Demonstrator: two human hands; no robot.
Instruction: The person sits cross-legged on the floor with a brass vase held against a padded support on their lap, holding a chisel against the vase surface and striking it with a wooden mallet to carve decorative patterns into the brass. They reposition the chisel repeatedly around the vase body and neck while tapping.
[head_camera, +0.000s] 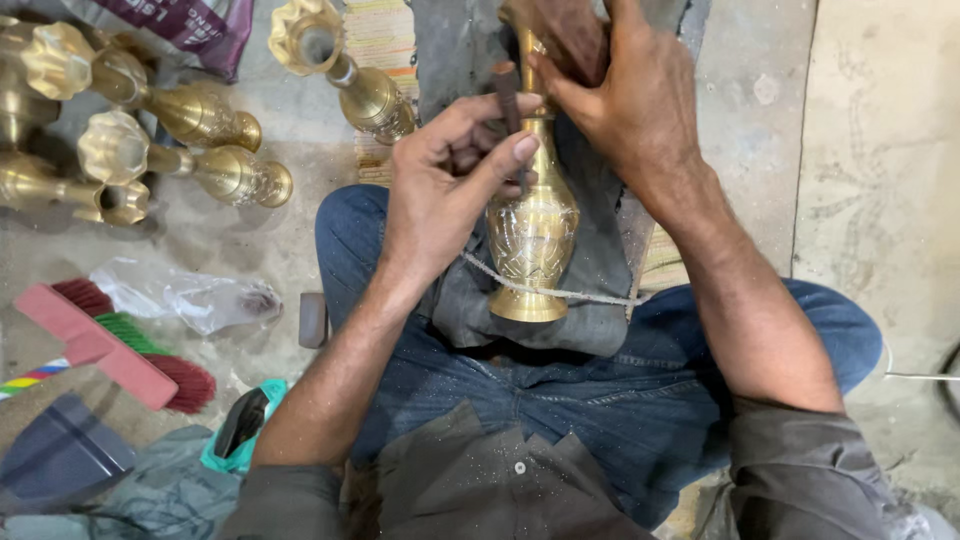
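A brass vase with an engraved belly lies along my lap on a grey cloth, its foot toward me. A thin cord runs across the vase near its foot. My left hand grips a dark, slim tool and presses its tip against the vase's neck. My right hand holds the upper neck and mouth of the vase, hiding them.
Several more brass vases lie on the floor at the upper left, one beside the cloth. A red brush, crumpled clear plastic, a small dark block and a teal bag sit left of my knee.
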